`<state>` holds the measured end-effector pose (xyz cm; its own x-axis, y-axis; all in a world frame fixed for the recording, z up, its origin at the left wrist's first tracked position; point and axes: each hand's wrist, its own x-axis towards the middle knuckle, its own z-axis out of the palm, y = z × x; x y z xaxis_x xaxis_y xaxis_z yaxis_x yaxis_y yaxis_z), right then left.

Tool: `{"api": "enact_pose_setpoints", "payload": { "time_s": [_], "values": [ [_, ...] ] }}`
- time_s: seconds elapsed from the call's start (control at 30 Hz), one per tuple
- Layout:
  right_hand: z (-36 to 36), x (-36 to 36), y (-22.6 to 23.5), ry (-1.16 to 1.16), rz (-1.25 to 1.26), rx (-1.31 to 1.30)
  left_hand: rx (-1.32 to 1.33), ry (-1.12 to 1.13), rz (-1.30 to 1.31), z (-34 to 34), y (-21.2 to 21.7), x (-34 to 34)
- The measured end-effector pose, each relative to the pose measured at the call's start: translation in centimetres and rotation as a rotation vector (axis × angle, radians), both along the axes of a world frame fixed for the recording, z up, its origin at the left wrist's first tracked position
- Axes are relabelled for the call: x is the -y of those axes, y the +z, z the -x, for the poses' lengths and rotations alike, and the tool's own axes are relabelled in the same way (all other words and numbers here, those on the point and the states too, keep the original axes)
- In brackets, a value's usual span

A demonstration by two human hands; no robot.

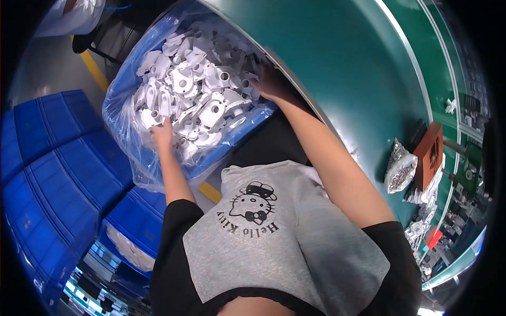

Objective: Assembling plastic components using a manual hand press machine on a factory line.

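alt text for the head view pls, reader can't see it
A person's left hand and right hand reach into a blue bin heaped with white parts and lined with clear plastic. A green table is at right, blue crates at left.

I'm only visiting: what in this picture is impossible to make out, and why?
All in the head view:
- Bottom of the blue bin: hidden by heaped white parts.
- Left hand: grip unclear; fingertips merge with the parts.
- Right hand: grip unclear, lost in shadow.
- Small bag: contents too small to tell apart.
- Far-right clutter: small and blurred toward the rim.
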<state>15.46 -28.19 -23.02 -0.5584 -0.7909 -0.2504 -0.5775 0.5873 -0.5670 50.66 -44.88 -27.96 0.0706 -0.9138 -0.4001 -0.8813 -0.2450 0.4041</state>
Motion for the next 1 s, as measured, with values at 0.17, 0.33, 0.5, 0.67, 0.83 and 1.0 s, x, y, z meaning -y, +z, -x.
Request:
{"api": "enact_pose_setpoints", "payload": {
  "time_s": [0.17,0.33,0.5,0.67,0.83,1.0],
  "values": [
    [-0.4,0.3,-1.4,0.090,-0.030,-0.099,0.086,0.236,-0.018,2.2,1.1,-1.5],
    [-0.4,0.4,-3.4,0.076,0.167,0.012,-0.118,-0.061,-0.192,0.9,1.5,-1.8],
    [-0.6,0.7,-0.3,0.151,0.185,0.268,-0.202,0.015,-0.220,3.3,5.4,-3.3],
    [-0.6,0.5,-0.7,0.075,0.117,0.334,-0.372,0.510,-0.322,1.1,4.3,-1.7],
    [-1.5,1.1,-0.1,0.011,0.057,0.438,0.036,0.134,-0.184,-1.3,-2.9,-1.0],
    [-0.9,0.1,-1.4,-0.097,0.129,0.352,-0.211,0.150,-0.620,3.6,2.6,-1.3]
  ]
}}
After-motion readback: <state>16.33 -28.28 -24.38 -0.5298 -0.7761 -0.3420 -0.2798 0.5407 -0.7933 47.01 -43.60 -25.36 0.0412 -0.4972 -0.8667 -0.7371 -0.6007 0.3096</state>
